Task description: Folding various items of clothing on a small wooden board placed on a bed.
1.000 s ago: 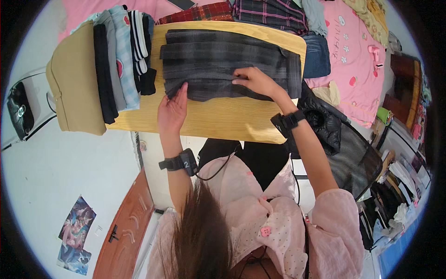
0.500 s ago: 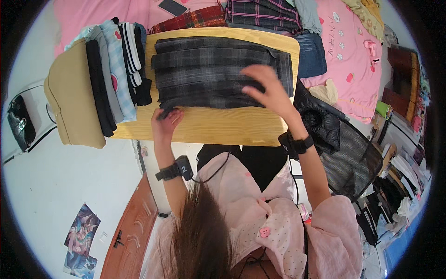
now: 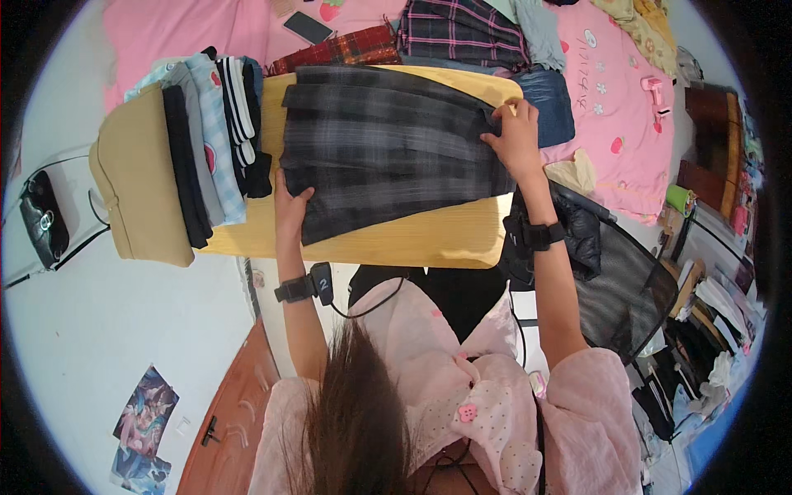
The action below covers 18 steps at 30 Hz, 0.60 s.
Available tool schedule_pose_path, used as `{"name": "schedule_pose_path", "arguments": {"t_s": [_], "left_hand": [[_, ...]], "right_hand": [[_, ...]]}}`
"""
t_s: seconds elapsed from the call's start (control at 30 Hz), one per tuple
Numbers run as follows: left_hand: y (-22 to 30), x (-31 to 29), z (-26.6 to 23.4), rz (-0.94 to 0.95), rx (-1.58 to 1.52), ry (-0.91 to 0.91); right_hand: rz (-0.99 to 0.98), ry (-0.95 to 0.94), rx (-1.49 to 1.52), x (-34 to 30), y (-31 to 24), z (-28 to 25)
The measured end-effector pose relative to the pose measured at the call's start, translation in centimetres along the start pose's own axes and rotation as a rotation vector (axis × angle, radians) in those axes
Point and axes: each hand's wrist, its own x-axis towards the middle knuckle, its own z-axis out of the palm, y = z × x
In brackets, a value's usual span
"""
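Phone screen: I see a dark rectangular smartphone (image 3: 308, 27) lying on the pink bedspread (image 3: 165, 37), near its top edge.
Posters: two colourful illustrated prints (image 3: 142, 429) sit low on the white wall, beside the brown door (image 3: 227, 421).

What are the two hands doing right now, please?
Left hand: gripping the near-left edge of the dark plaid skirt.
Right hand: pinching the skirt's far-right corner.

White floor (image 3: 99, 330), pink bedding (image 3: 627, 115), brown door (image 3: 235, 421), black mesh chair (image 3: 627, 289)
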Motion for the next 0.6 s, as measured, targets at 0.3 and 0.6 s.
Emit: {"name": "schedule_pose_path", "arguments": {"t_s": [0.3, 0.6], "left_hand": [[7.5, 0.0, 5.4, 0.522, 0.650, 0.220], [15.9, -1.8, 8.6, 1.049, 0.958, -0.187]], "right_hand": [[0.082, -0.380, -0.074, 2.6, -1.3, -1.0], [-0.578, -0.320, 0.233, -2.9, -7.2, -6.3]]}}
